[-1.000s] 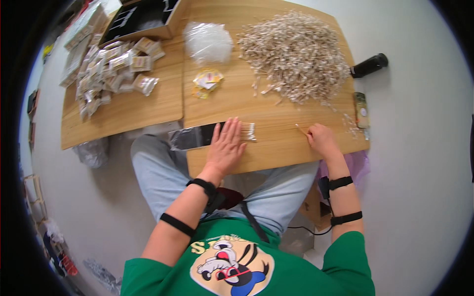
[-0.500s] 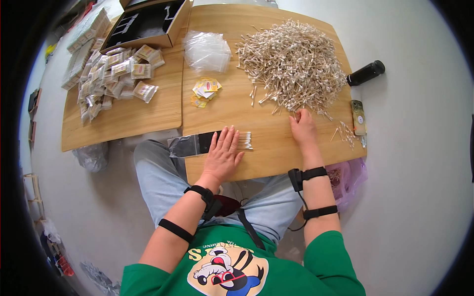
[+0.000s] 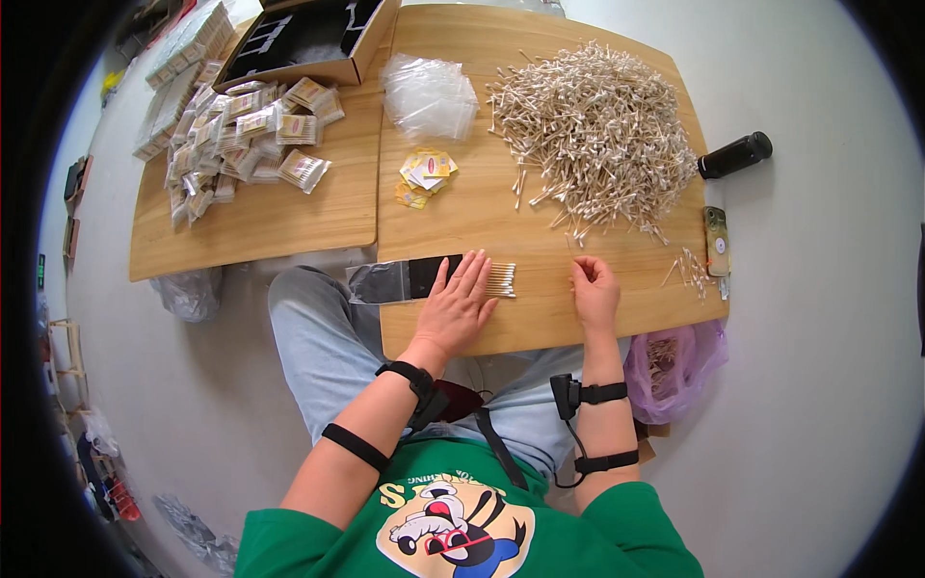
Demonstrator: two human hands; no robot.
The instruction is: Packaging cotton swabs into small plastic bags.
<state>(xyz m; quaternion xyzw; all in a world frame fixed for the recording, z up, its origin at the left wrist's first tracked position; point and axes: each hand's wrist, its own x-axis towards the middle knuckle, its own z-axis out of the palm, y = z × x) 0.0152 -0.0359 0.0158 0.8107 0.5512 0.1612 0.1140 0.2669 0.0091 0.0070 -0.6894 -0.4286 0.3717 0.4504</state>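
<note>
My left hand (image 3: 461,303) lies flat, fingers stretched out, over a row of cotton swabs and a black strip (image 3: 429,276). White tips of the cotton swabs (image 3: 503,279) show past its fingers. From the strip's left end a clear plastic bag (image 3: 378,282) reaches over the table edge. To the right, my right hand (image 3: 595,287) is closed in a pinch just above the wood. A thin pale stick, seemingly a cotton swab, juts from its fingertips and is hard to see. Beyond it rises a big heap of loose cotton swabs (image 3: 602,135).
Clear bags (image 3: 431,96) and small yellow-white cards (image 3: 426,176) lie mid-table. Filled swab packs (image 3: 255,135) pile up at left by an open carton (image 3: 308,43). A black bottle (image 3: 735,155), phone (image 3: 716,241) and stray swabs (image 3: 692,274) sit right; a purple bag (image 3: 677,371) hangs below.
My right hand has drawn back from the near edge of the swab heap toward me, still pinched. My left hand stays on the row; the whole view has shifted slightly.
</note>
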